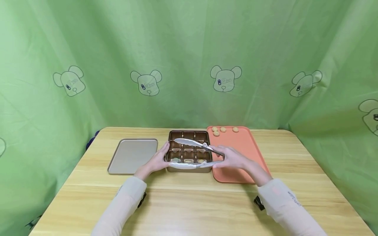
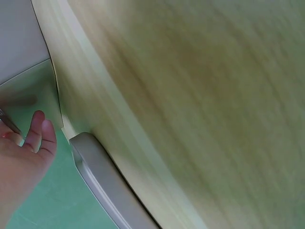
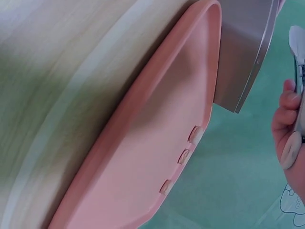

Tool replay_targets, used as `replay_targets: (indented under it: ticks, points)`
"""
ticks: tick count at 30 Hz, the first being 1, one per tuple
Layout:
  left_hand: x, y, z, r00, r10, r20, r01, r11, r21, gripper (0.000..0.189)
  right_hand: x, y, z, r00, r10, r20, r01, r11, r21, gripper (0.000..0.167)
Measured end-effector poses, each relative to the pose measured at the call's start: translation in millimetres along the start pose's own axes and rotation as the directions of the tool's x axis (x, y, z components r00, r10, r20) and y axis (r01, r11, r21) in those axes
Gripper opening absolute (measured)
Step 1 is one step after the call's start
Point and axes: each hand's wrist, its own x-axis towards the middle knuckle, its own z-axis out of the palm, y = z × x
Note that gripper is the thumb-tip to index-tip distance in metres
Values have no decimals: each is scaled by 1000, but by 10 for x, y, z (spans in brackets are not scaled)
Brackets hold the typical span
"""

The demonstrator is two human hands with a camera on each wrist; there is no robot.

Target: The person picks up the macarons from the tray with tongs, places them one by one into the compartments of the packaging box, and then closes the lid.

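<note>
My right hand (image 1: 233,158) grips a pair of tongs (image 1: 189,142) with pale tips, curled fingers showing in the right wrist view. The tongs' two arms are spread wide above a dark brown divided baking pan (image 1: 188,135), tips pointing left. My left hand (image 1: 157,160) is at the pan's left side, its fingers along the rim and its thumb near the lower tong tip; whether it touches either I cannot tell. In the left wrist view its visible fingers are loosely extended. Small items partly show in the pan's front compartments, their kind unclear.
An orange-pink tray (image 1: 242,144) adjoins the pan's right side, with several small round cookies (image 1: 223,129) near its far edge. A flat grey tray (image 1: 134,155) lies left of the pan. All rest on a wooden table (image 1: 189,203), with a green curtain behind.
</note>
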Motion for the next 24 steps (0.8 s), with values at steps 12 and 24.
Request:
replay_targets:
  ticks: [12, 24]
  points:
    - [4, -9, 12, 1000, 0, -3, 0, 1000, 8, 92, -31, 33, 20, 1000, 23, 17, -24, 996, 82, 79]
    - [-17, 8, -10, 1000, -11, 21, 12, 1000, -22, 94, -144, 126, 10, 998, 69, 11, -69, 993, 92, 78]
